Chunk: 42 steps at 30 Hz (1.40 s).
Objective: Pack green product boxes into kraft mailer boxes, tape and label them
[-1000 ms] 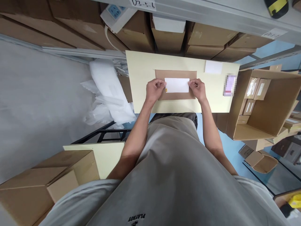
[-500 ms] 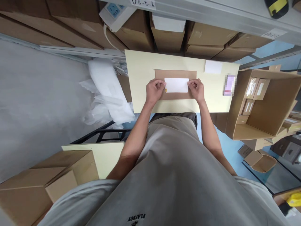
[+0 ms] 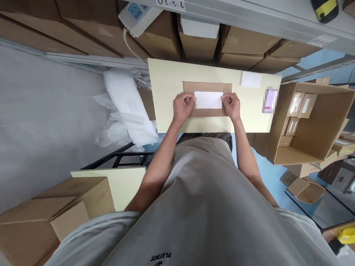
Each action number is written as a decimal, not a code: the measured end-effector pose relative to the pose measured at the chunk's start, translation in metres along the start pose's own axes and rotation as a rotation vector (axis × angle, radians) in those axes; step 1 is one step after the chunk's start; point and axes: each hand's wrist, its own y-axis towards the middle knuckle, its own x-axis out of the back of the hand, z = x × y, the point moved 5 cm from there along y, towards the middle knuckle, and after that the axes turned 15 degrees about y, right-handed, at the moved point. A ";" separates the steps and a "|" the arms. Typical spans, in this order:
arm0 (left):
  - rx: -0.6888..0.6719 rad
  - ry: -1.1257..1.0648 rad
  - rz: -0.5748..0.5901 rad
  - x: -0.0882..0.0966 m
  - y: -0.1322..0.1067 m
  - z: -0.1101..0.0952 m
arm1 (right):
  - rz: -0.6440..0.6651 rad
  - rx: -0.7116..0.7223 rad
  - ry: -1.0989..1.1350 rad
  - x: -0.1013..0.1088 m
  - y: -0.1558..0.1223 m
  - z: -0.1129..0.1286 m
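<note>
My left hand (image 3: 184, 106) pinches the left end of a white, round-cornered rectangular card (image 3: 208, 100), which has a small yellow mark near its lower left corner. At the opposite end, my right hand (image 3: 231, 105) pinches the card's right edge between thumb and fingers. The card lies level over a brown rectangular cardboard sheet (image 3: 207, 87); I cannot tell whether the two touch. Beneath the sheet is a pale yellow tabletop (image 3: 169, 77). My fingertips partly cover the card's short edges.
A white paper (image 3: 251, 79) and a blurred purple item (image 3: 270, 100) lie right on the tabletop. An open carton (image 3: 313, 140) with small boxes stands beyond. White packing foam (image 3: 124, 99) is at left. Cartons (image 3: 246, 40) and a power strip (image 3: 137, 18) line the shelf behind.
</note>
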 end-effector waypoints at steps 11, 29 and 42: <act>0.002 0.014 0.000 0.001 -0.001 -0.004 | -0.015 -0.005 -0.009 -0.001 -0.002 -0.002; -0.031 0.082 -0.079 -0.005 -0.003 -0.004 | -0.055 0.031 -0.146 -0.008 -0.008 0.006; -0.114 0.204 -0.111 -0.012 -0.002 0.001 | -0.215 0.050 -0.347 -0.025 -0.004 -0.003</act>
